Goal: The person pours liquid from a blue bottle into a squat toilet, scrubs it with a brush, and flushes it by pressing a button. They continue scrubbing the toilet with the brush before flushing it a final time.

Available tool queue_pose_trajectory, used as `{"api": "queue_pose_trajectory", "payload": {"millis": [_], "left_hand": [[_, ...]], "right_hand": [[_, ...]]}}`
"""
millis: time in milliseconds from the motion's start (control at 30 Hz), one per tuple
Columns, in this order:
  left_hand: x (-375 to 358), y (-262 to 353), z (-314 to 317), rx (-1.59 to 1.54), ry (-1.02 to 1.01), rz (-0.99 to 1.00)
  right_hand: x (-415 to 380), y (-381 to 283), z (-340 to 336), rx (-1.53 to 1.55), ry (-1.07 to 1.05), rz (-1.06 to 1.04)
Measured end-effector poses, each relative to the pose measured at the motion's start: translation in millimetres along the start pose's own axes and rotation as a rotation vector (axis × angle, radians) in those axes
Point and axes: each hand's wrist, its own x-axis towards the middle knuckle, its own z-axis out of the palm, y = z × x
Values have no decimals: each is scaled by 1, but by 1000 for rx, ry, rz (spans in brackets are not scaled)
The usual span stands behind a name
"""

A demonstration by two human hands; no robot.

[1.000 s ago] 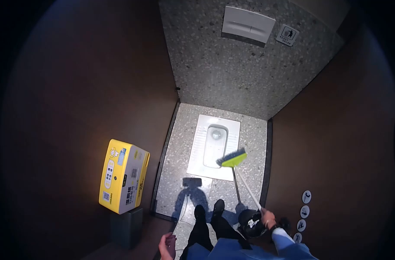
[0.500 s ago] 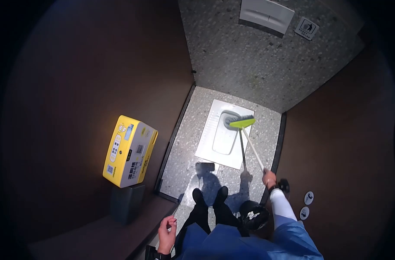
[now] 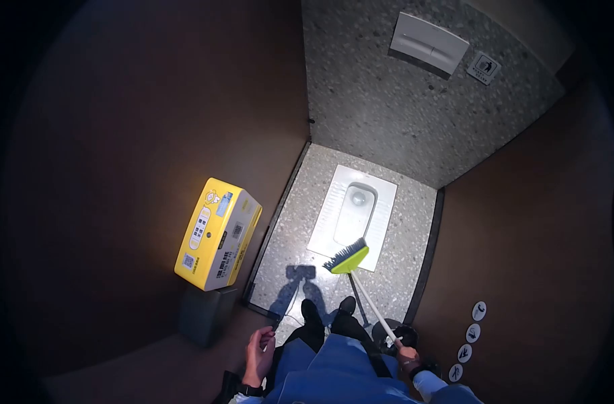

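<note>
My right hand [image 3: 407, 355] is closed round the pale handle of a broom [image 3: 350, 258]. The broom's lime-green head with grey bristles is at the near edge of the white squat toilet [image 3: 385, 217], overlapping its lower left corner in this view. Off to the left, my left hand [image 3: 258, 350] hangs beside my leg with nothing visible in it, its fingers loosely bent. Under my right forearm, a bin lined with a black bag [image 3: 406, 335] is partly hidden by the hand and handle.
A yellow and white dispenser box [image 3: 219, 233] is on the dark left partition, above a grey bin [image 3: 206, 316]. Speckled tile covers the floor [image 3: 280, 246]. On the back wall are a white flush panel [image 3: 429, 44] and a sign [image 3: 484, 68]. Round stickers [image 3: 473, 333] mark the right partition.
The broom head has come back from the far end of the toilet to its near edge, turning as my right hand drew down toward my body. My view has shifted slightly.
</note>
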Motion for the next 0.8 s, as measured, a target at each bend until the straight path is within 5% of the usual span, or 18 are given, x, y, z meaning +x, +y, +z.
{"api": "queue_pose_trajectory", "payload": {"millis": [67,133,300,400,567,700,800], "left_hand": [[1,0,-4,-8,-1,4],[0,1,-6,-12,3,2],[-7,16,-11,147,3,68],[-5,21,-15,223,-16,90],[-2,17,-18,108,17,17],[3,0,-20,77,32,125],[7,-1,-23,54,21,85]], "right_hand": [[35,-26,-2,50,90,-76],[85,-75,-23,82,-14,94],[232,-133,-42,377,305,-4],[277,-167,-103,354,307,68],[210,-142,-83,193,234,-25],[106,-117,-61,159,-20,52],[115,-112,-50,130,3,71]]}}
